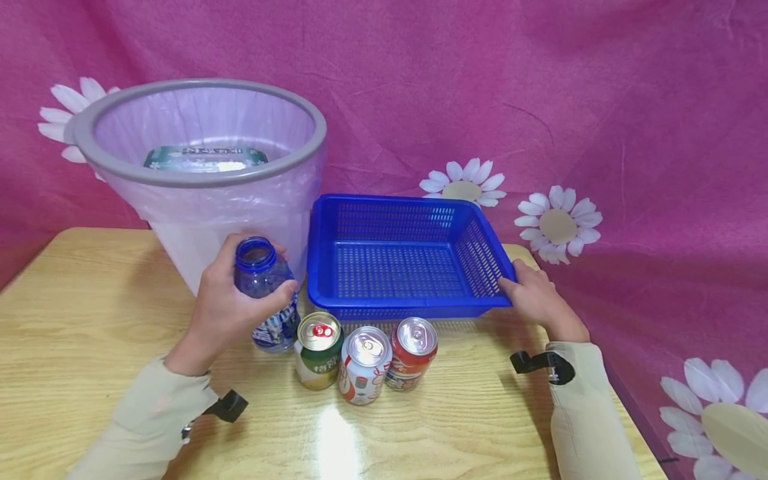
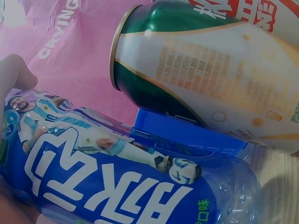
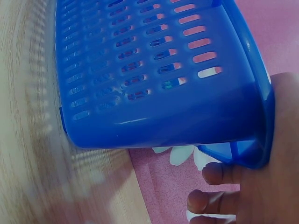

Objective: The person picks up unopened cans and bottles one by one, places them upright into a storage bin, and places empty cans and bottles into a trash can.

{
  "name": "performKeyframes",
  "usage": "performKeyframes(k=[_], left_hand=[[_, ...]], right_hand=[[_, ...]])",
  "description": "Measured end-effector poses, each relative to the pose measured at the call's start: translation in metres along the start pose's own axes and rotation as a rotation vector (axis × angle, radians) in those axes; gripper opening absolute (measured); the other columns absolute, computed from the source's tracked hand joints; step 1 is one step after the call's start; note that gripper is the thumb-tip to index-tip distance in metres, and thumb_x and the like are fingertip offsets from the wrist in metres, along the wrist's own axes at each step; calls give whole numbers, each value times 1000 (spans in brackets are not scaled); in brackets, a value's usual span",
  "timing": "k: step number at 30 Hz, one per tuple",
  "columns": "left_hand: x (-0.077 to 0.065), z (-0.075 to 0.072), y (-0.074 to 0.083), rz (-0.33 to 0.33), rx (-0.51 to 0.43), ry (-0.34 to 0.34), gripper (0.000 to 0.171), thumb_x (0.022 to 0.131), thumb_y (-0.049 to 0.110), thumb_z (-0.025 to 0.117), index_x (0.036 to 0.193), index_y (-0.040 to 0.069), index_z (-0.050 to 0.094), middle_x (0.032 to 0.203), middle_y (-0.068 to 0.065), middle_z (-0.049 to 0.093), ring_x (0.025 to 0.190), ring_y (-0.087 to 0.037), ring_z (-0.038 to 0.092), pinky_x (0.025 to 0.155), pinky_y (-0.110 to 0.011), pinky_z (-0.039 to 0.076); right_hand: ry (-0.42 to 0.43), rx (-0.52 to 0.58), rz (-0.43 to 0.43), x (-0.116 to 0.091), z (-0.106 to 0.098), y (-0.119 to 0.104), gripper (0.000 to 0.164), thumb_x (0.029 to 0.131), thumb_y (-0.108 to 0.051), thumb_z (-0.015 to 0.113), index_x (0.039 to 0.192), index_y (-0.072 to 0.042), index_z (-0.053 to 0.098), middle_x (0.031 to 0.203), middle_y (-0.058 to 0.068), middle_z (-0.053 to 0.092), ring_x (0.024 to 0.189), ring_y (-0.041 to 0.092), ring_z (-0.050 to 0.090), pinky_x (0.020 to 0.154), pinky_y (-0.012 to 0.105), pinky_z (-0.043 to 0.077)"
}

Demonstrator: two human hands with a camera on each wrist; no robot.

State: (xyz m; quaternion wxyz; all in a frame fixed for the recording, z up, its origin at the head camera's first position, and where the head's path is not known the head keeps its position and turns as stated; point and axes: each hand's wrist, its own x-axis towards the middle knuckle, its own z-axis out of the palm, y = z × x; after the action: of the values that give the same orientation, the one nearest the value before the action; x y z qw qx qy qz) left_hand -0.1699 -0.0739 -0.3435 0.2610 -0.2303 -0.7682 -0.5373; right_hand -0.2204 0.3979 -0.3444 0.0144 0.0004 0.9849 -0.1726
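My left hand grips a clear plastic bottle with a blue label and an open blue neck. The bottle stands nearly upright in front of the bin; whether its base touches the table I cannot tell. In the left wrist view the bottle's label shows a footballer. Right beside it is a green and white can, then a white and red can and a red can. My right hand holds the right front corner of a blue plastic basket, thumb over the rim.
A bin with a grey rim and a clear liner stands at the back left. Inside it lies a green can-like item. A pink floral cloth hangs behind the wooden table. The basket holds nothing visible.
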Motion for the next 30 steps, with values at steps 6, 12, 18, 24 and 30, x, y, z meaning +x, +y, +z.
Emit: performKeyframes(k=[6,12,18,24,30], left_hand=[[0,0,0,-6,-3,-3,60,71,1,81,122,5,51,108,-2,66,98,2,62,85,-10,52],[0,0,1,-5,-18,-2,60,70,0,82,122,5,51,107,-2,66,97,1,63,84,-11,52],[0,0,2,-6,-21,2,60,70,0,82,122,4,52,107,-2,66,96,1,63,84,-11,53],[1,0,0,-1,-9,3,59,70,0,82,121,4,52,106,0,66,95,2,63,84,-10,52],[1,-1,1,-11,-9,8,59,70,0,82,121,4,52,106,1,66,96,2,63,84,-10,52]], right_hand=[[8,-5,-3,0,0,0,38,99,-36,37,118,-4,47,106,19,58,107,37,46,84,53,38],[13,-12,-5,1,1,1,38,99,-35,37,118,-3,46,106,20,58,106,37,46,83,51,38],[21,-16,-8,0,1,1,38,99,-35,38,117,-3,47,105,20,59,105,37,47,82,51,38],[21,-14,-7,-1,0,1,37,99,-35,38,116,-3,47,104,20,59,105,37,47,82,51,39],[5,-10,1,0,0,-1,38,99,-35,37,118,-3,46,106,19,59,106,36,46,84,52,38]])
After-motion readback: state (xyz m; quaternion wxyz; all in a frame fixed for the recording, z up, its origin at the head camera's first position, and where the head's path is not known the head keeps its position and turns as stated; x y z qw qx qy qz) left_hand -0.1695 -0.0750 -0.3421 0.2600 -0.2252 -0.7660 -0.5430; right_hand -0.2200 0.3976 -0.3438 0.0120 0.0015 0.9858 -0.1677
